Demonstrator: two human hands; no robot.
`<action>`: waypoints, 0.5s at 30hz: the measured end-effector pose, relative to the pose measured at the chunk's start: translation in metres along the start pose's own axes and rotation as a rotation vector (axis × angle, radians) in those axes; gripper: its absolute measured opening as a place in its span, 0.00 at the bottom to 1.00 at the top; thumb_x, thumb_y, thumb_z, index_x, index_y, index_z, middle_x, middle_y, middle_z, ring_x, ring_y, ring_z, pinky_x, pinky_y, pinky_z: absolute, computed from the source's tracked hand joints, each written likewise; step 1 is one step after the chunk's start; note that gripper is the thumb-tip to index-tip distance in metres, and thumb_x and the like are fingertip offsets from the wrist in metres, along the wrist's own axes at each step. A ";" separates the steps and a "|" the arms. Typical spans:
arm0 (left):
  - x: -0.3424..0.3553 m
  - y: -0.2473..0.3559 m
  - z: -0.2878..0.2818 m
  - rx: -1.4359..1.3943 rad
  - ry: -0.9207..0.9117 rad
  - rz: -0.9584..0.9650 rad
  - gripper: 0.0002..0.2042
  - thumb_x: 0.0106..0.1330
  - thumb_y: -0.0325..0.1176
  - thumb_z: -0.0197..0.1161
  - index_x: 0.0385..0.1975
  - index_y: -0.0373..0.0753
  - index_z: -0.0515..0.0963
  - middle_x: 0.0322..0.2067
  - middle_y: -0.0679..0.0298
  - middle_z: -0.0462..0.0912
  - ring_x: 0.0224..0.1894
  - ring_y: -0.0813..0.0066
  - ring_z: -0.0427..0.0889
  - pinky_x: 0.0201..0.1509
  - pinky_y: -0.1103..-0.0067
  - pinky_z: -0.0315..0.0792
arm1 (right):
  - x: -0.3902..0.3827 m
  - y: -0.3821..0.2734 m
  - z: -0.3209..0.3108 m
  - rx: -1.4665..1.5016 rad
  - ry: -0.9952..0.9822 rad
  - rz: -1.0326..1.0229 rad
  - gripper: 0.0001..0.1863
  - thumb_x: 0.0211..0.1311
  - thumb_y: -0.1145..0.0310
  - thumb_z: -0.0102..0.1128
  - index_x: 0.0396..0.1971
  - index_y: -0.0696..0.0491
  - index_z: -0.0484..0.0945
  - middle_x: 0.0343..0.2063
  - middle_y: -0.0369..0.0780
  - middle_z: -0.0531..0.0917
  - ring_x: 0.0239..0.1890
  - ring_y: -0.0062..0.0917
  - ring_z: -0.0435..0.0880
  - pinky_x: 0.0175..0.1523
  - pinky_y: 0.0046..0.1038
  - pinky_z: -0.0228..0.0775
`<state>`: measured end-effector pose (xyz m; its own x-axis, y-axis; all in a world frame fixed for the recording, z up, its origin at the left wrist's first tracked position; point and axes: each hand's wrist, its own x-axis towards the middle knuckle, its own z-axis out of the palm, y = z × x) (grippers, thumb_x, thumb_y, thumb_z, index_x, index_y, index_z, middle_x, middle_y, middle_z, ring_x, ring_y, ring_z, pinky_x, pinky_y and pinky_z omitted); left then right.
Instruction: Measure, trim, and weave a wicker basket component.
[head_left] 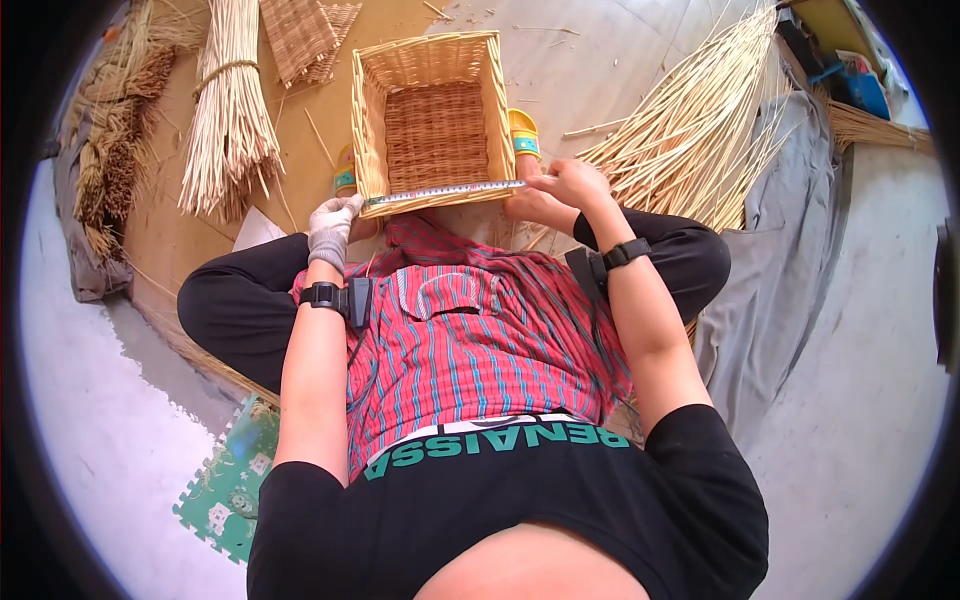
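A rectangular wicker basket [487, 125] stands in front of my crossed legs, its opening facing me. Across its near rim lies a white tape measure [455, 189], pulled straight from the left corner to just past the right one. My left hand [335, 225], in a pale glove, is closed at the left corner and pinches the tape's end there. Beyond the right corner, my bare right hand [575, 185] is closed on the other end of the tape. Its fingers hide whatever case the tape may have.
A tied bundle of pale wicker rods [232, 110] lies at the left, beside darker dried stalks [105, 180]. Woven mats [305, 35] are behind it. Loose rods [690, 120] fan out at the right on grey cloth [770, 240]. A checked red cloth [480, 330] covers my lap.
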<state>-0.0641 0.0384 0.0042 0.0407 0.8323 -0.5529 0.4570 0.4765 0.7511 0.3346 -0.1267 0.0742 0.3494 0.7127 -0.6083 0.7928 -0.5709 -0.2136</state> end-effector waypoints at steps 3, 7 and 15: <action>-0.001 0.005 0.001 -0.035 0.009 -0.002 0.10 0.61 0.37 0.74 0.31 0.37 0.83 0.23 0.72 0.81 0.21 0.85 0.72 0.27 0.84 0.66 | 0.007 -0.005 0.012 -0.060 0.146 -0.177 0.33 0.55 0.33 0.60 0.37 0.51 0.86 0.39 0.46 0.86 0.45 0.44 0.83 0.53 0.42 0.73; -0.004 0.012 0.004 -0.027 -0.020 -0.039 0.11 0.60 0.37 0.74 0.32 0.35 0.84 0.28 0.70 0.84 0.27 0.84 0.76 0.34 0.84 0.70 | 0.013 -0.006 0.016 -0.047 0.182 -0.196 0.30 0.54 0.37 0.63 0.36 0.51 0.86 0.38 0.47 0.87 0.43 0.44 0.84 0.51 0.41 0.74; 0.021 -0.041 0.003 0.201 0.224 0.096 0.32 0.71 0.64 0.44 0.42 0.39 0.81 0.32 0.63 0.84 0.36 0.68 0.79 0.43 0.69 0.74 | 0.061 -0.028 -0.026 0.464 0.139 -0.175 0.18 0.54 0.53 0.69 0.38 0.50 0.86 0.31 0.45 0.86 0.37 0.36 0.86 0.44 0.37 0.76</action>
<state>-0.0795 0.0358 -0.0389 -0.0946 0.9230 -0.3729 0.6279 0.3460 0.6972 0.3469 -0.0565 0.0633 0.3191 0.8432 -0.4327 0.5515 -0.5365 -0.6387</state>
